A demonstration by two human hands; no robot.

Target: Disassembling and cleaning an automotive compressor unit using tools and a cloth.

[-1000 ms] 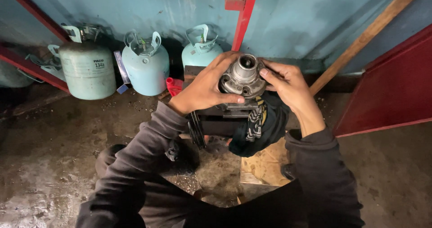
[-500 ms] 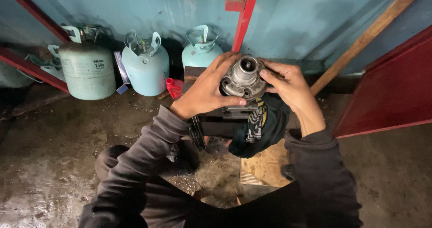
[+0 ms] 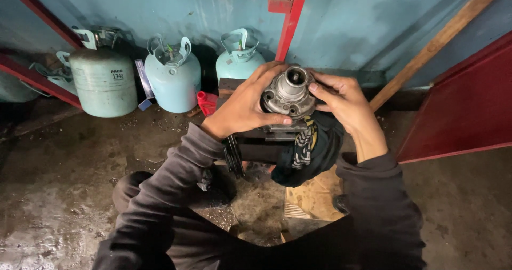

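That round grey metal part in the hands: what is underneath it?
Under the grey metal part sit a black block-shaped body and a dark cloth. The left hand and right hand cover its sides, so the joint is hidden.

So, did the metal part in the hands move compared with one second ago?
No. The metal part sits in the same place below the red post.

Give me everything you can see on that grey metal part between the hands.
The metal part is a dull grey casting, grimy, with a round flanged body, a few bolt holes around the rim and a short hollow hub pointing up toward the camera. It sits upright on top of a black block with a dark cloth draped beside it. The left hand cups its left side, thumb along the lower flange; the right hand touches its right edge with its fingertips.
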